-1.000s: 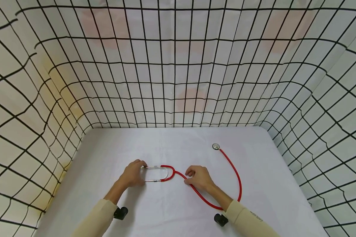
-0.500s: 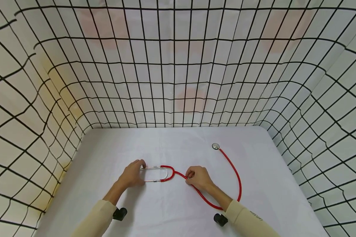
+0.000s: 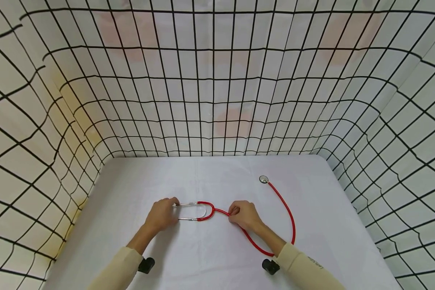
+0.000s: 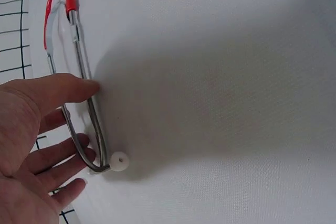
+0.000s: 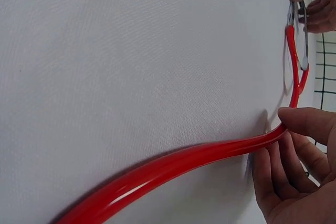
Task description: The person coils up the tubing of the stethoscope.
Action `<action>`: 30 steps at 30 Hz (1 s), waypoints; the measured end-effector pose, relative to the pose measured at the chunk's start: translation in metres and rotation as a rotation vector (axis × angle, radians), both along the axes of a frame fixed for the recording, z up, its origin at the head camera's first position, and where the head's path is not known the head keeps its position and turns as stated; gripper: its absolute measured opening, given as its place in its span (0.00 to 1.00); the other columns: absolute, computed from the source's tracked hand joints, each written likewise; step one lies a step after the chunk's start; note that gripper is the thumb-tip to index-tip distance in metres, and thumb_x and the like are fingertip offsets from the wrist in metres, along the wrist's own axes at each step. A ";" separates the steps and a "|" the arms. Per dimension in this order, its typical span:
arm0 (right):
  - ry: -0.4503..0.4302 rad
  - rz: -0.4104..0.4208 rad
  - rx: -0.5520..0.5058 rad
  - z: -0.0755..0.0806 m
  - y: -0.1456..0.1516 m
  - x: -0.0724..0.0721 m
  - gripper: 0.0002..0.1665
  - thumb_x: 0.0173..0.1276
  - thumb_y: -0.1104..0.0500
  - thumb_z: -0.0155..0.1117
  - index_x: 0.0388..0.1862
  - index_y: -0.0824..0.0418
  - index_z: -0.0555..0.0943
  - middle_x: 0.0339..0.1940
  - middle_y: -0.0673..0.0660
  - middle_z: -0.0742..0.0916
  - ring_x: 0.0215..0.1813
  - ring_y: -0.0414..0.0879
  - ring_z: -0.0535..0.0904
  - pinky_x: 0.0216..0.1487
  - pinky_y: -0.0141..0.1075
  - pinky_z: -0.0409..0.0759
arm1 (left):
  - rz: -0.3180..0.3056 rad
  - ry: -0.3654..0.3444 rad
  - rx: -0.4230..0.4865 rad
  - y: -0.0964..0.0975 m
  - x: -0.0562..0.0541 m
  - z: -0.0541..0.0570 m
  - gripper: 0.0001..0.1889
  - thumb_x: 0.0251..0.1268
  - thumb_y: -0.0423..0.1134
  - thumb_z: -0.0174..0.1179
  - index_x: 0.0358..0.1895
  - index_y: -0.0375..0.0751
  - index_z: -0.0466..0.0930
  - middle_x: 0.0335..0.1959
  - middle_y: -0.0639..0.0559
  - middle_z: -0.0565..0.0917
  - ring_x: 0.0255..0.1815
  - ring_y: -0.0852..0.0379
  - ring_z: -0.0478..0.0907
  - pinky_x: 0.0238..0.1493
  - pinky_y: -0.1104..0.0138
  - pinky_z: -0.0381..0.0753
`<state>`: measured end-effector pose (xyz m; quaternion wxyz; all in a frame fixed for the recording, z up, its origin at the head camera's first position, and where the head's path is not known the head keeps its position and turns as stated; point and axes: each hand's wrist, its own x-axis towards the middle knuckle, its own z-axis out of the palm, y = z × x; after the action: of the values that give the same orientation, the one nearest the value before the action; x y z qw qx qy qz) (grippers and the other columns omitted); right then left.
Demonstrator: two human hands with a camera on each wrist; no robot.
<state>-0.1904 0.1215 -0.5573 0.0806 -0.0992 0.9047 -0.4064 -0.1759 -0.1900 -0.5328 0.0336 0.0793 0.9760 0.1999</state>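
A stethoscope with red tubing lies across the white table. Its metal ear tubes are at the left, and its round chest piece is at the far right. My left hand holds the ear tubes, thumb on the near tube and fingers at the far one. A white ear tip sticks out below the fingers in the left wrist view. Further right, my right hand pinches the red tubing just past the fork, between thumb and fingers. The forearm covers part of the tubing's bend.
A black wire grid over white cloth encloses the table at the back and both sides. Black wrist cameras hang under both sleeves. White tabletop surrounds the stethoscope.
My right fingers have come together on the red tubing, and the right hand has shifted slightly away from me. The two ear tubes have come a little closer together in my left hand.
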 end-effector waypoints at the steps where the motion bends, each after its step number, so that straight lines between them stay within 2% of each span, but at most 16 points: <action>1: -0.001 -0.005 0.002 0.001 0.001 0.000 0.07 0.52 0.67 0.72 0.29 0.58 0.85 0.22 0.47 0.86 0.28 0.38 0.78 0.30 0.32 0.76 | 0.003 0.010 -0.007 0.001 0.000 0.000 0.22 0.43 0.30 0.74 0.47 0.40 0.84 0.32 0.50 0.84 0.33 0.53 0.76 0.47 0.52 0.76; 5: -0.002 -0.023 0.004 0.006 0.003 -0.002 0.07 0.53 0.67 0.72 0.30 0.58 0.86 0.23 0.47 0.86 0.28 0.38 0.78 0.29 0.33 0.76 | 0.002 0.040 -0.030 0.003 0.000 -0.001 0.20 0.46 0.33 0.75 0.47 0.43 0.85 0.29 0.53 0.83 0.30 0.55 0.74 0.47 0.51 0.74; 8: -0.003 -0.037 -0.007 0.011 0.005 -0.004 0.06 0.54 0.66 0.73 0.30 0.58 0.86 0.24 0.48 0.86 0.29 0.39 0.79 0.29 0.33 0.77 | -0.006 0.066 -0.015 0.004 0.000 -0.003 0.19 0.47 0.34 0.76 0.46 0.42 0.85 0.26 0.53 0.81 0.27 0.55 0.71 0.38 0.57 0.74; 14: 0.007 -0.058 -0.025 0.018 0.009 -0.006 0.06 0.55 0.66 0.74 0.31 0.58 0.86 0.25 0.48 0.87 0.30 0.39 0.80 0.30 0.33 0.78 | -0.005 0.038 0.033 0.007 0.000 -0.004 0.17 0.50 0.35 0.74 0.46 0.42 0.86 0.24 0.54 0.80 0.25 0.57 0.70 0.28 0.64 0.70; 25: 0.012 -0.081 -0.022 0.020 0.013 -0.009 0.06 0.55 0.66 0.75 0.31 0.58 0.87 0.25 0.48 0.88 0.29 0.39 0.81 0.30 0.33 0.78 | -0.013 0.071 0.078 0.011 0.002 -0.005 0.12 0.52 0.34 0.73 0.42 0.41 0.89 0.26 0.52 0.84 0.24 0.59 0.71 0.25 0.67 0.70; 30: 0.005 -0.094 -0.026 0.022 0.014 -0.009 0.06 0.56 0.66 0.75 0.31 0.58 0.87 0.25 0.49 0.88 0.29 0.39 0.81 0.29 0.33 0.78 | -0.002 0.066 0.081 0.013 0.001 -0.005 0.12 0.52 0.34 0.73 0.43 0.42 0.89 0.23 0.56 0.82 0.22 0.60 0.69 0.22 0.68 0.68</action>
<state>-0.1996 0.1356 -0.5348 0.0580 -0.0587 0.9032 -0.4212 -0.1750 -0.1768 -0.5374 -0.0018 0.0882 0.9676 0.2366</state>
